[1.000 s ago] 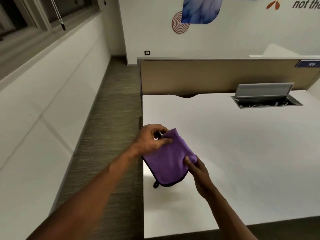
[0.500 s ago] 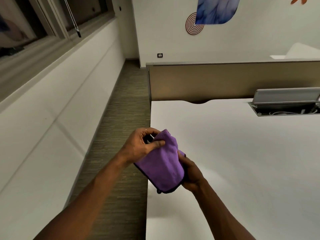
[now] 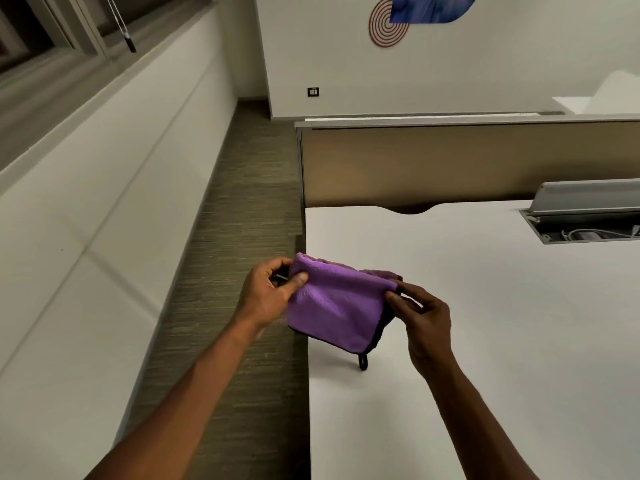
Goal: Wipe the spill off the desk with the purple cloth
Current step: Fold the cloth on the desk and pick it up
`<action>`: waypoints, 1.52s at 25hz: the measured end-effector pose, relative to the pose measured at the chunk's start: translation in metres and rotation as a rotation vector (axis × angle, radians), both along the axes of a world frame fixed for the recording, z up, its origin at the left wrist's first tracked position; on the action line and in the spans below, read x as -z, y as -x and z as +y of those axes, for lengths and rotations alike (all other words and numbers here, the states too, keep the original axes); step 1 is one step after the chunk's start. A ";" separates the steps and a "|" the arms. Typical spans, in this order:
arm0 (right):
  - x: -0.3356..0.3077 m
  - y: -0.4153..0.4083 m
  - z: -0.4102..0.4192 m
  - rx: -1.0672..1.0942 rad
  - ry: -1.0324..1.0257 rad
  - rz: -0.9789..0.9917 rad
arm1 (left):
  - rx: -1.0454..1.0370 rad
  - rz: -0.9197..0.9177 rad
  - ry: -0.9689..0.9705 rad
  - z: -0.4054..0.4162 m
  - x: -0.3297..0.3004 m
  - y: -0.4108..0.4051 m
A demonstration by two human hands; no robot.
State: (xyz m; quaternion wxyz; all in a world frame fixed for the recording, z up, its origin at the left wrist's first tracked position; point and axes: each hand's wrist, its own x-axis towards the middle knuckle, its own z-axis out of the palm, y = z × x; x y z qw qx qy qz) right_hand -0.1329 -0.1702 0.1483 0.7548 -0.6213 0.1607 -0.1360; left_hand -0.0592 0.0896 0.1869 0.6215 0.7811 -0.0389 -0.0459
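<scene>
A folded purple cloth (image 3: 337,306) with a dark edge and a small black loop hangs in the air above the left front corner of the white desk (image 3: 485,323). My left hand (image 3: 270,292) pinches its upper left corner between thumb and fingers. My right hand (image 3: 422,313) pinches its upper right corner. The cloth is stretched flat between both hands, just over the desk's left edge. I cannot make out any spill on the desk surface.
A tan partition panel (image 3: 450,161) closes off the back of the desk. An open grey cable hatch (image 3: 585,223) with cords inside sits at the back right. Carpeted floor (image 3: 242,220) and a white wall ledge run along the left.
My right hand has moved from under the cloth's lower edge up to its top right corner. The cloth has spread out wider between both hands. The view has shifted left.
</scene>
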 end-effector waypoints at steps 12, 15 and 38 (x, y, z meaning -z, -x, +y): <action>0.008 -0.238 -0.034 -0.057 0.119 0.164 | -0.139 0.351 0.298 -0.048 0.068 -0.209; 0.038 -0.290 -0.043 0.036 0.410 0.348 | -0.326 0.327 0.066 -0.057 0.098 -0.259; 0.111 -0.227 -0.041 -0.395 1.626 -0.137 | 0.233 -0.380 -0.892 -0.078 0.155 -0.181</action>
